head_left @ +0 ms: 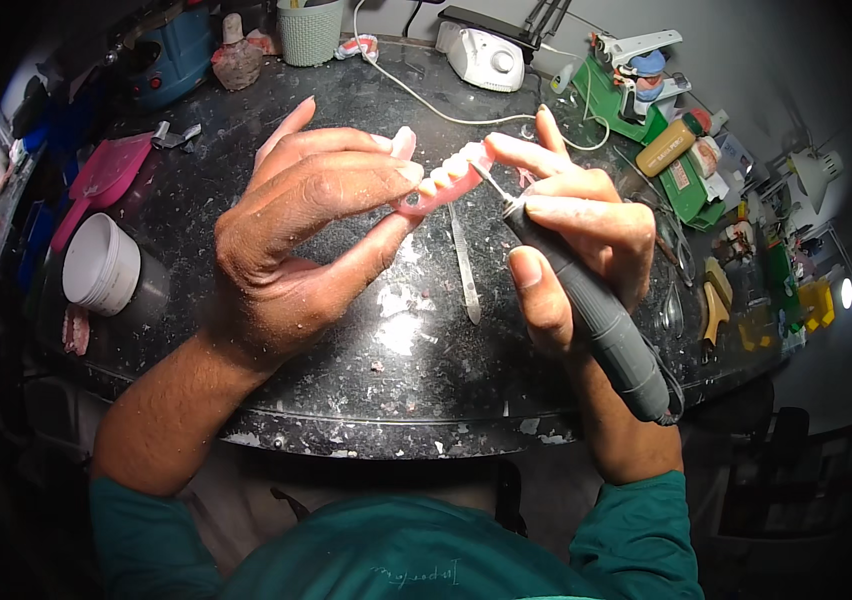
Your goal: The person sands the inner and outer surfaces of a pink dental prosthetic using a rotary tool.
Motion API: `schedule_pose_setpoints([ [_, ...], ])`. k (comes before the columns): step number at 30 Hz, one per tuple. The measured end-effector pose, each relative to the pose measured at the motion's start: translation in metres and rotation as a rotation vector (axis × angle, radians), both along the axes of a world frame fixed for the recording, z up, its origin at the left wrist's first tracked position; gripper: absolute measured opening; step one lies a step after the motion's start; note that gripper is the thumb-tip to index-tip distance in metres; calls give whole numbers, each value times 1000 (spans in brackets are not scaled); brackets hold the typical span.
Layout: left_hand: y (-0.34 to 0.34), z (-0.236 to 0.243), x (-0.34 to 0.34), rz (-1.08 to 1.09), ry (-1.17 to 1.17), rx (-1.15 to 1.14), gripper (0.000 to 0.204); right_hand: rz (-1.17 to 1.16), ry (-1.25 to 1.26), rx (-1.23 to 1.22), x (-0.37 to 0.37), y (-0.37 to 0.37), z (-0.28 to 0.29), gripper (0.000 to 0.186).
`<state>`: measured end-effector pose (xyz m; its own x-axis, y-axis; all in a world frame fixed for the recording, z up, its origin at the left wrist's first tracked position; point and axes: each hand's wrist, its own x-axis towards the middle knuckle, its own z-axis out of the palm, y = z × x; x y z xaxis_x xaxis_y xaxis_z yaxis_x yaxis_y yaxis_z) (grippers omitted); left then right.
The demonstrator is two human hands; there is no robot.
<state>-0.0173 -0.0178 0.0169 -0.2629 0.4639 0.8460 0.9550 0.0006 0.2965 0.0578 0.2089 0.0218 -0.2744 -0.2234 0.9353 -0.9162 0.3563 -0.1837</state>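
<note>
Between the thumb and fingers of my left hand (pixel 291 235) is a pink denture (pixel 451 187) with a row of pale teeth, held up above the dark table. My right hand (pixel 586 215) grips a grey rotary handpiece (pixel 591 310), whose thin bur points up and left. The bur's tip meets or nearly meets the denture's right end; I cannot tell whether they touch. A fingertip of my right hand lies close to that same end. Below the denture, a narrow metal tool (pixel 464 265) lies on the table.
A white tub (pixel 102 264) and pink dustpan (pixel 106 178) are at the left. At the back are a woven-look bin (pixel 310 32) and a white control box (pixel 486 60) with a trailing cord. Green trays (pixel 611 100) stand back right, near a tan bottle (pixel 668 146).
</note>
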Motion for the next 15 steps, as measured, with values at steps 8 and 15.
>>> schedule_pose_setpoints([
  [8,0,1,-2,0,28,1,34,-10,-7,22,1,2,1,35],
  [15,0,0,-3,11,27,-13,34,5,-60,-107,3,-2,-4,35],
])
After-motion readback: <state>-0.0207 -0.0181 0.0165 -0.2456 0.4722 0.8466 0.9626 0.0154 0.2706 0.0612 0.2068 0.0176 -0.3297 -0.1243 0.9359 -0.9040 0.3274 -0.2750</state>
